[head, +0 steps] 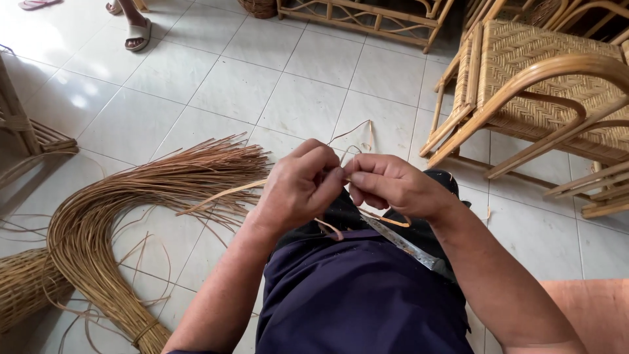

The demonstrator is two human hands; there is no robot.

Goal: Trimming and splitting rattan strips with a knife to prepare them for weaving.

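— What do the hands hold?

— The left hand (303, 185) and right hand (388, 185) meet above the lap, fingers curled tight, both pinching a thin rattan strip (230, 192); where exactly they grip it is hidden behind the knuckles

— And the strip itself?

— Flat, pale tan, it trails left from the left fist; fine looped ends (357, 134) rise beyond the fingertips, hard to trace

— Anything under the hands?

— A long metal blade (401, 244) lies slantwise on the dark blue lap; its handle end is covered by the right forearm

— Further out?

— A curved bundle of rattan canes (124, 210) fans over the glossy white floor tiles (301, 98), tied near the bottom edge, beside a woven basket (23, 288) cut off at left. A woven rattan chair (537, 78) stands close at right. Bare tile lies open ahead, up to a sandalled foot (136, 29) at the top edge
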